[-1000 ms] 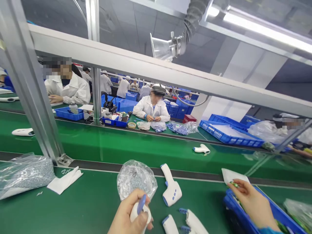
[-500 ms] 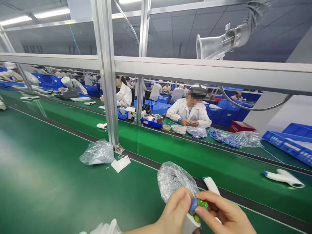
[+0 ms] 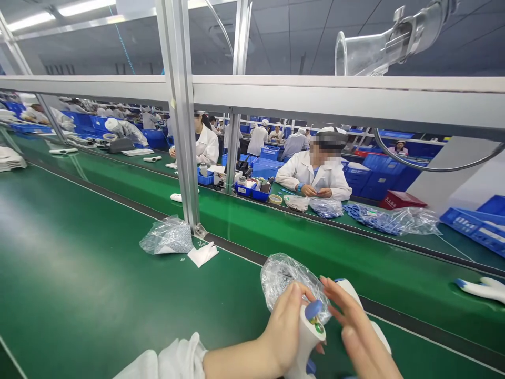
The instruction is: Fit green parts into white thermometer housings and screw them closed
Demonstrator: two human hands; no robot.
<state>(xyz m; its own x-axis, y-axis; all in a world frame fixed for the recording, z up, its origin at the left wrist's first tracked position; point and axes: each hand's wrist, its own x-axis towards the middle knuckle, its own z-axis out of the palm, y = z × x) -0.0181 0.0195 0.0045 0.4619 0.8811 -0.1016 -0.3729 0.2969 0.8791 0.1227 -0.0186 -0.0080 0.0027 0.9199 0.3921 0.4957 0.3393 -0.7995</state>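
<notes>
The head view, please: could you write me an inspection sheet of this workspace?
Surface: green conveyor belt.
Job's things: white handheld thermometer body, blue trigger uppermost, small green part seated in its top.
Clutter: clear plastic bag of small parts; second clear bag; folded white cloth.
Grips: left hand shut on the body; right hand open beside it.
Cables: grey hose.
Surroundings: white-coated person opposite.

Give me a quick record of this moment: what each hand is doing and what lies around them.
left hand: grips a white thermometer shell upright, thumb beside its blue button
right hand: open, fingers at the shell's top, holding nothing visible
behind the hands: clear bag of small parts
further left: second bag, white cloth
surface: green belt
across: a person in a white coat
</notes>
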